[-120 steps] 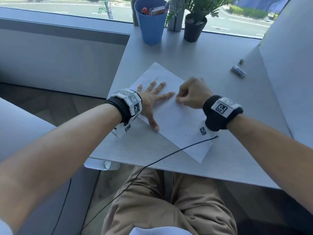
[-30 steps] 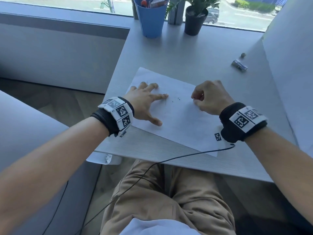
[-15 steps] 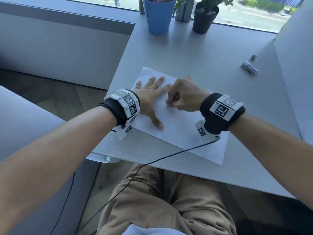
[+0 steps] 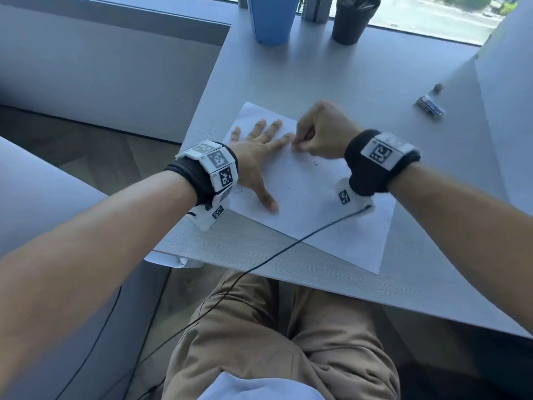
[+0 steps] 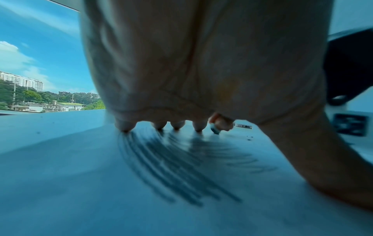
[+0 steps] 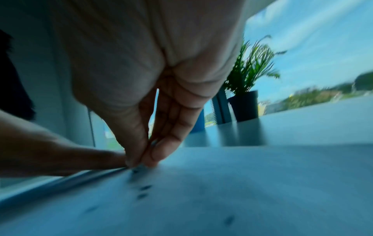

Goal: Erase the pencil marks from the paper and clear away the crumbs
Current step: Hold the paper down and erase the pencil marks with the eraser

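A white sheet of paper (image 4: 317,215) lies at an angle on the grey desk (image 4: 360,70). My left hand (image 4: 256,157) presses flat on its left part with fingers spread. In the left wrist view dark pencil strokes (image 5: 181,162) run under that palm. My right hand (image 4: 320,131) is curled beside the left fingertips and pinches a small eraser (image 5: 215,130), whose tip touches the paper (image 6: 242,191). Dark crumbs (image 4: 314,163) lie scattered on the sheet below the right hand; more crumbs (image 6: 144,191) lie just before the fingers.
At the back of the desk stand a blue cup (image 4: 272,18) and a dark plant pot (image 4: 350,20). A small wrapped item (image 4: 431,105) and a pebble-like bit (image 4: 438,87) lie at the far right. A black cable (image 4: 259,264) crosses the desk's front edge.
One second ago my right hand was out to the right of the sheet; it has come back beside my left fingertips. My left hand stays pressed flat on the paper.
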